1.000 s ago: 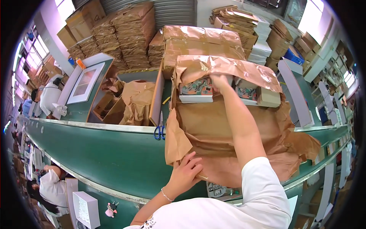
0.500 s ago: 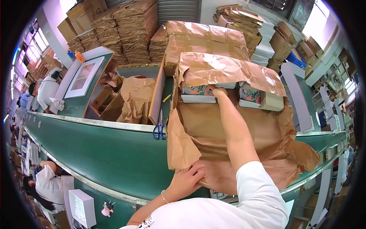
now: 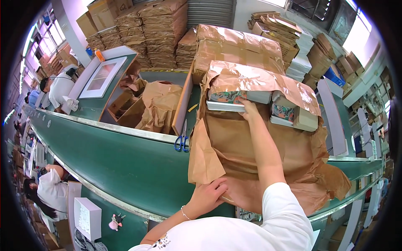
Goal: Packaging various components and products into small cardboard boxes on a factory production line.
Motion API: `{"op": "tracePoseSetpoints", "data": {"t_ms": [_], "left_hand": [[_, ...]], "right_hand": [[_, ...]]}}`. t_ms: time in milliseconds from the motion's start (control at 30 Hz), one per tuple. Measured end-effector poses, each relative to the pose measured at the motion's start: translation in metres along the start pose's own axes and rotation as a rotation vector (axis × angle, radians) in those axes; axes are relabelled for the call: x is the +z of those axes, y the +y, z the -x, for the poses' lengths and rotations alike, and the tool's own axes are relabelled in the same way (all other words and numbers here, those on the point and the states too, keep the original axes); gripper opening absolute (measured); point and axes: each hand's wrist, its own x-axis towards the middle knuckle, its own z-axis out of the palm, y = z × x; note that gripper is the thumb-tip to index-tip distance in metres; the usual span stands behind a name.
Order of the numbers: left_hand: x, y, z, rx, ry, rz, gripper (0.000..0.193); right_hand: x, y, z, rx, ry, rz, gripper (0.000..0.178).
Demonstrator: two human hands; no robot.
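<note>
Brown wrapping paper (image 3: 251, 146) is spread beneath and partly over stacks of printed booklets on the green table. My right hand (image 3: 250, 111) reaches forward and grips the right end of the left booklet stack (image 3: 226, 107), which has a colourful top and white page edges. Some of its fingers are hidden against the stack. Nearer to me, my left hand (image 3: 207, 196) has its bent fingers closed on the near left edge of the paper. Another booklet stack (image 3: 282, 115) sits to the right, beside a pale brown block (image 3: 305, 119), under the folded-over paper.
Behind the booklets stands a large paper-wrapped bundle (image 3: 240, 46). Blue-handled scissors (image 3: 181, 144) lie left of the paper, beside a wooden-sided bin (image 3: 186, 100) holding crumpled paper and a carton. A green conveyor belt (image 3: 113, 144) runs leftward. Co-workers (image 3: 54, 188) are at the left.
My right hand has drawn slightly back toward me along the stack's right end, showing more of its fingers. My left hand stays at the paper's edge. The whole view has shifted a little.
</note>
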Motion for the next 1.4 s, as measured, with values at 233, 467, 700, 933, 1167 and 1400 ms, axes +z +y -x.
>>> {"op": "tracePoseSetpoints", "data": {"t_ms": [233,467,700,933,1167,1400], "left_hand": [[0.001,0.005,0.001,-0.008,0.011,0.047,0.042],[-0.029,0.012,0.017,0.047,0.283,0.439,0.061],[-0.026,0.009,0.041,-0.343,0.270,1.780,0.083],[-0.086,0.034,0.145,0.215,0.289,2.442,0.094],[-0.127,0.012,0.367,0.191,1.006,2.131,0.065],[-0.093,0.039,0.558,-0.350,1.939,1.528,0.046]], "right_hand": [[-0.011,-0.064,0.085,-0.043,-0.051,0.023,0.025],[-0.019,-0.109,0.237,-0.040,-0.202,0.163,0.025],[-0.013,-0.117,0.431,-0.207,-0.291,0.297,0.034],[0.057,-0.074,0.588,-0.337,-0.504,0.492,0.055],[0.154,0.043,0.602,-0.348,-0.941,0.801,0.055],[0.260,0.260,0.573,0.030,-1.436,0.901,0.037]]}}
